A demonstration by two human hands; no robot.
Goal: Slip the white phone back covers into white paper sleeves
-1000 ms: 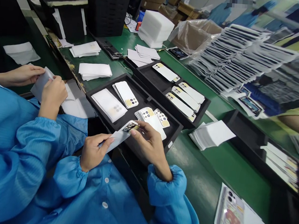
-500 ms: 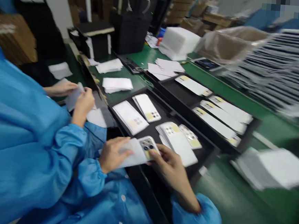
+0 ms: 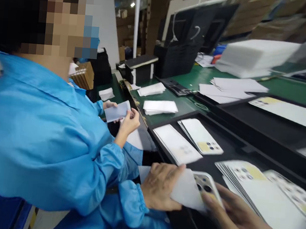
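The view has swung left and closer since a second ago. The left hand [image 3: 160,185] still pinches a white sleeve [image 3: 186,193]; the right hand [image 3: 240,220], fingers curled on the phone case [image 3: 207,185], has pushed it further in, so insertion looks nearly done. Both sit at the near edge of the black tray [image 3: 230,145]. A co-worker's hands [image 3: 128,121], far left, hold another sleeve [image 3: 117,111].

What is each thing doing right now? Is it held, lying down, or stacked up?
phone case: held, partly in a white sleeve
left hand: gripping the white sleeve
right hand: fingers on the phone case
fanned cases: lying spread in the black tray
co-worker's hands: holding a sheet
white sheets: stacked flat on the green table
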